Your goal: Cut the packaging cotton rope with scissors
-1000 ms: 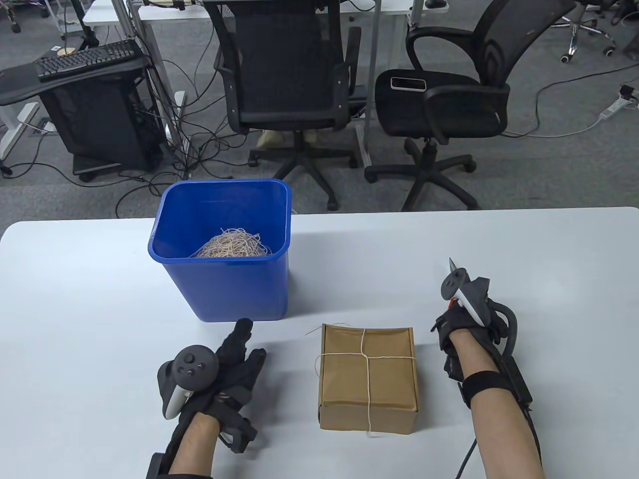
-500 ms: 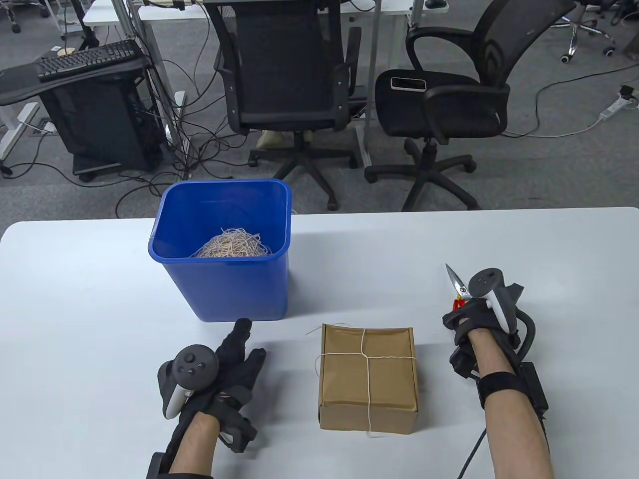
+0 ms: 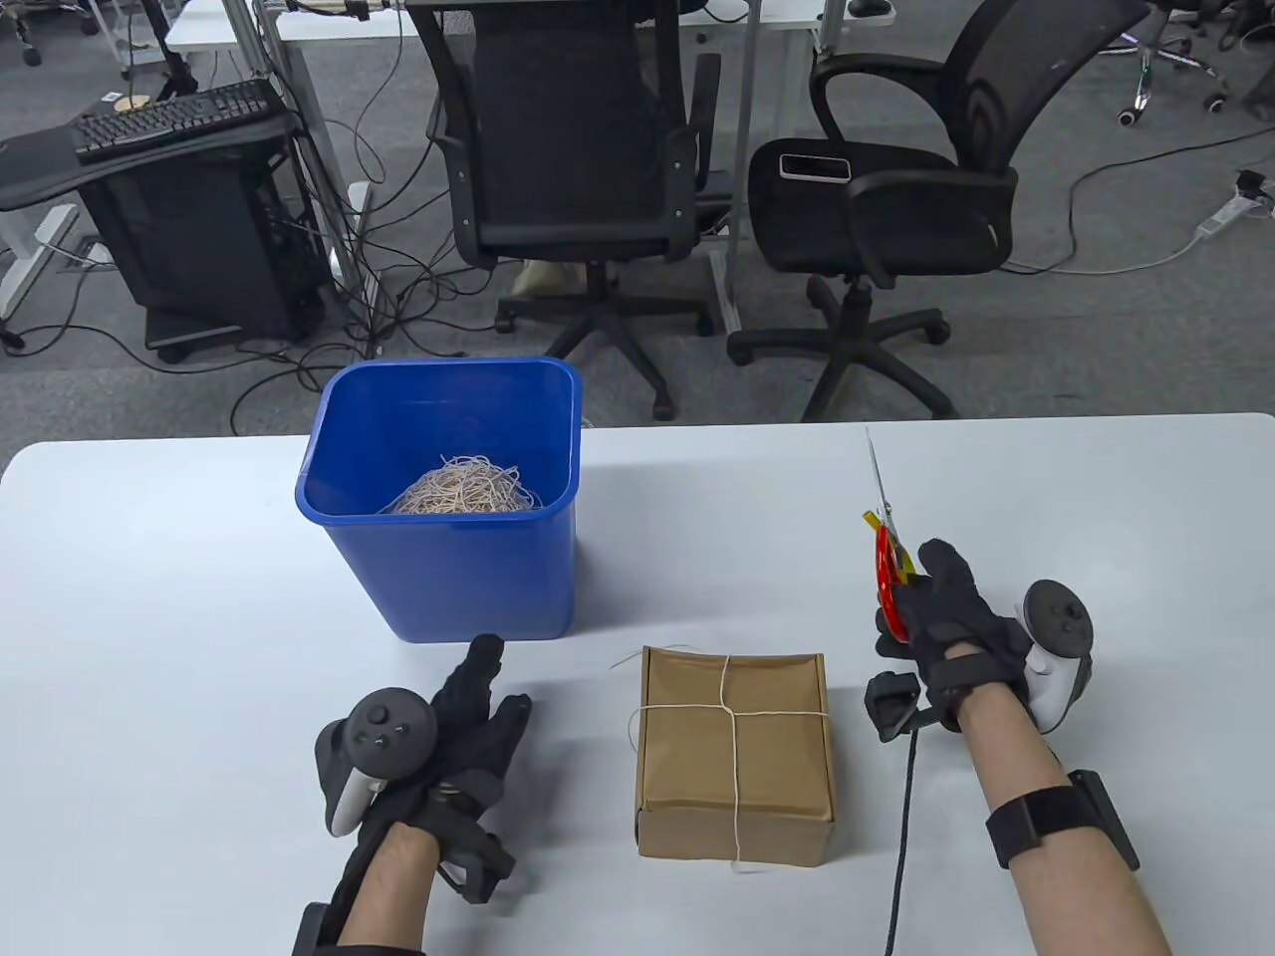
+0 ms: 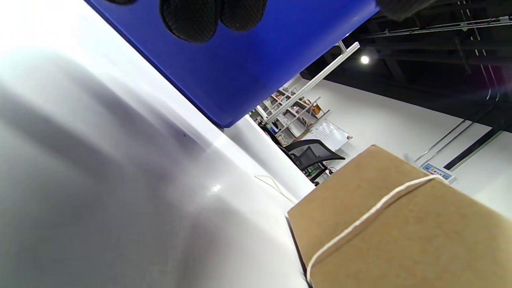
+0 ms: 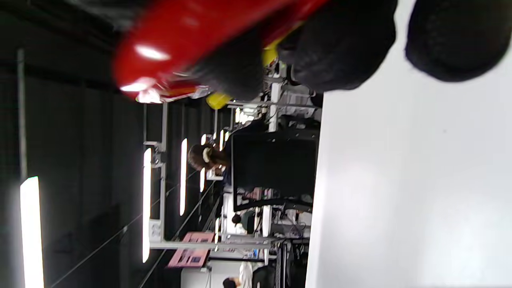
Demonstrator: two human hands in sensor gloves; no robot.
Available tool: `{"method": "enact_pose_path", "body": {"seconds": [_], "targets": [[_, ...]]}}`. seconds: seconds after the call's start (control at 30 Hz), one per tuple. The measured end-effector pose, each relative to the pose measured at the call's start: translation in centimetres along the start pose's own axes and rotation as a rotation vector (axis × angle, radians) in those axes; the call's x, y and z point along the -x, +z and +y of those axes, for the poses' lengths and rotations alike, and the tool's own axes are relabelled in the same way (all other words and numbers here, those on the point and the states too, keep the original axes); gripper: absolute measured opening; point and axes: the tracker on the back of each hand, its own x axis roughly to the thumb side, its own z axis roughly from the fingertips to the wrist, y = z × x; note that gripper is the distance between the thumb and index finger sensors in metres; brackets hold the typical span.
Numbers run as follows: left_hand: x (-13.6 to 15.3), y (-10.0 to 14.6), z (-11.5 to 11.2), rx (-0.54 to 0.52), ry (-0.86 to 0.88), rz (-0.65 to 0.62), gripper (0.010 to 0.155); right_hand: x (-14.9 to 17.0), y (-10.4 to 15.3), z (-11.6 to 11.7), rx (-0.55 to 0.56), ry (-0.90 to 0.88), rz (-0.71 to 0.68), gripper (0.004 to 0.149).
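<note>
A brown cardboard box (image 3: 735, 757) sits near the table's front, tied crosswise with white cotton rope (image 3: 734, 709). The box (image 4: 404, 236) and rope (image 4: 360, 222) also show in the left wrist view. My right hand (image 3: 946, 622) grips red-handled scissors (image 3: 885, 558) to the right of the box, blades closed and pointing away from me. The red handle (image 5: 192, 40) shows blurred in the right wrist view. My left hand (image 3: 468, 727) rests flat on the table left of the box, fingers spread, holding nothing.
A blue bin (image 3: 448, 498) with a tangle of cut rope (image 3: 460, 488) stands behind my left hand; its wall (image 4: 248, 60) fills the left wrist view's top. Office chairs (image 3: 578, 169) stand beyond the table's far edge.
My right hand has turned over and lifted the scissors upright, blades now pointing farther away. The left hand and the box have not moved.
</note>
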Motion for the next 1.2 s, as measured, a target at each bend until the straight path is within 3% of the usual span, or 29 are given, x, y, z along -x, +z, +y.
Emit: {"method": "enact_pose_path", "body": {"seconds": [0.23,0.33,0.4,0.47,0.67,0.83,1.07,1.2], "targets": [[-1.8,-0.3,-1.1,0.035,0.062,-0.081,0.074,-1.8,1.3,0.5,-0.126,0.082,-0.123,0.078],[-3.1,-0.4,-2.2,0.072,0.068,-0.124,0.074,-2.1,2.0,0.8,-0.295,0.083,-0.086,0.08],[-3.9,-0.5,-3.0,0.105,0.046,-0.142,0.075,-2.3,2.6,1.1,-0.382,0.07,-0.037,0.107],[-4.4,-0.5,-3.8,0.133,0.023,-0.15,0.075,-2.7,2.9,1.3,-0.485,0.164,-0.03,0.113],[-5.2,-0.7,-6.0,0.2,-0.02,-0.131,0.081,-3.6,3.2,1.6,-0.669,0.345,0.046,0.109],[-5.9,-0.8,-7.7,0.243,-0.079,-0.113,0.087,-4.5,3.3,1.5,-0.777,0.522,0.141,0.095],[-5.8,-0.9,-8.6,0.263,-0.016,-0.1,0.086,-5.6,3.3,1.0,-0.874,0.65,0.276,0.092],[-5.5,-1.0,-9.2,0.285,0.033,-0.089,0.084,-6.4,3.0,2.3,-0.907,0.721,0.329,0.092]]}}
